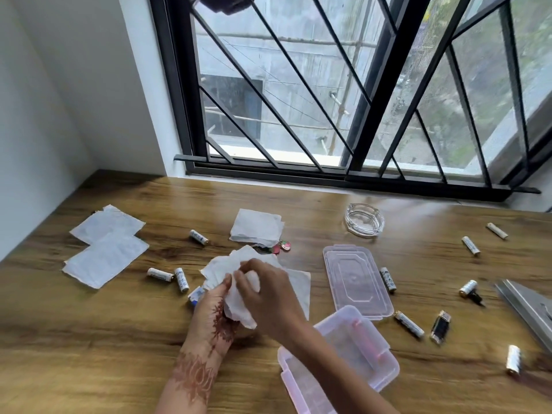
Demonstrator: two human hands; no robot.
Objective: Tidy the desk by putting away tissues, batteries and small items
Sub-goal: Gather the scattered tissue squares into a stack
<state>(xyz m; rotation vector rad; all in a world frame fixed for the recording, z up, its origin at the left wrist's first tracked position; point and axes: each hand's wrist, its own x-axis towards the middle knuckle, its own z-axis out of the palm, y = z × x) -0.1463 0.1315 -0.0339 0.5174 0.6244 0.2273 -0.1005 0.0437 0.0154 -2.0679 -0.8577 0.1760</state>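
Both my hands work a bunch of white tissues [222, 268] above the middle of the wooden desk [89, 339]. My left hand [213, 316] holds the bunch from below, and my right hand [268, 294] pinches it from above. More tissues lie at the far left [107, 245] and behind my hands [257, 227]. Several white batteries are scattered about, among them one on the left [159, 274], another beside it [181, 279] and one at the right [409, 324]. An open clear pink box [367, 348] sits under my right forearm, its lid [357, 280] lying apart behind it.
A glass ashtray [364, 219] stands near the window. A small red charm [280, 246] lies by the rear tissues. A dark USB stick [440, 327] and a grey metal piece [528, 309] lie at the right. The barred window [328, 100] runs along the desk's back edge.
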